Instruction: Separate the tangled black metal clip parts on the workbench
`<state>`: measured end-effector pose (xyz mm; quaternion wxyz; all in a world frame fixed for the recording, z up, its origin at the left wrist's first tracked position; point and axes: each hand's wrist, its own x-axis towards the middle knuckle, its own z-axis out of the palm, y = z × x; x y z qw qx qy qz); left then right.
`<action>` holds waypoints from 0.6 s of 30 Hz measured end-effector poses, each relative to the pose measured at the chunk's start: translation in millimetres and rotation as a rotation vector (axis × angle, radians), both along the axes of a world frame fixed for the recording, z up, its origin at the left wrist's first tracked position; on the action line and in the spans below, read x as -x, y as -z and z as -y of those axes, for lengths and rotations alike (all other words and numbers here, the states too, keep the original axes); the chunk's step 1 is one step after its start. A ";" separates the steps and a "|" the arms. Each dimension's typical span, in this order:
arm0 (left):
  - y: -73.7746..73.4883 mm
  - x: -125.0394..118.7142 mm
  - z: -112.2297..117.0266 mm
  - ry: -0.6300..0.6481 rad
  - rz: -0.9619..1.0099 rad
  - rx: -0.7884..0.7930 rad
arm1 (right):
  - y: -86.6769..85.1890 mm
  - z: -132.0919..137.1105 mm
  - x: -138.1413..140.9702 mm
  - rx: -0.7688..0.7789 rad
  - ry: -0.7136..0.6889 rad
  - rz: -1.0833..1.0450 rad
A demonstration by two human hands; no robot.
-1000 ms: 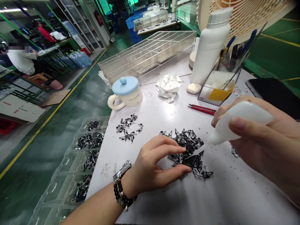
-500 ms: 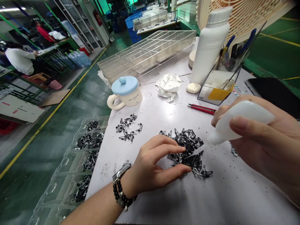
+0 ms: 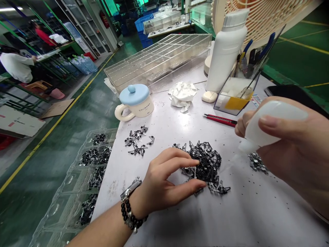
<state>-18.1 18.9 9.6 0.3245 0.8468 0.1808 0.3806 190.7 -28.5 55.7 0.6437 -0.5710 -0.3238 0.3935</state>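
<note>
From afar, I see the right hand (image 3: 293, 137) grip a squeeze bottle (image 3: 277, 109) at 3 o'clock, tilted likely to aim its nozzle (image 3: 230, 163) toward the black clips (image 3: 207, 159) at 4; the left hand (image 3: 164, 183), thumb parted, flanks them, any pinch unclear.

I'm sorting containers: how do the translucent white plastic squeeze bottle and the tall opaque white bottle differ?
The translucent white plastic squeeze bottle is gripped in the right hand; the tall white bottle stands on the table. The squeeze bottle has a thin nozzle, the tall bottle a wide cap. Both are whitish.
</note>
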 end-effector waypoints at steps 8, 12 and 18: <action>-0.7 -1.0 -0.3 -0.001 -0.015 -0.008 | 11.1 -2.6 -3.3 -0.127 -0.087 0.069; -0.6 0.1 -0.2 -0.002 -0.023 -0.014 | 13.3 -4.0 -3.9 -0.148 -0.084 0.070; -0.7 0.0 0.2 -0.003 -0.009 -0.008 | 13.2 -2.9 -4.6 -0.153 -0.071 0.093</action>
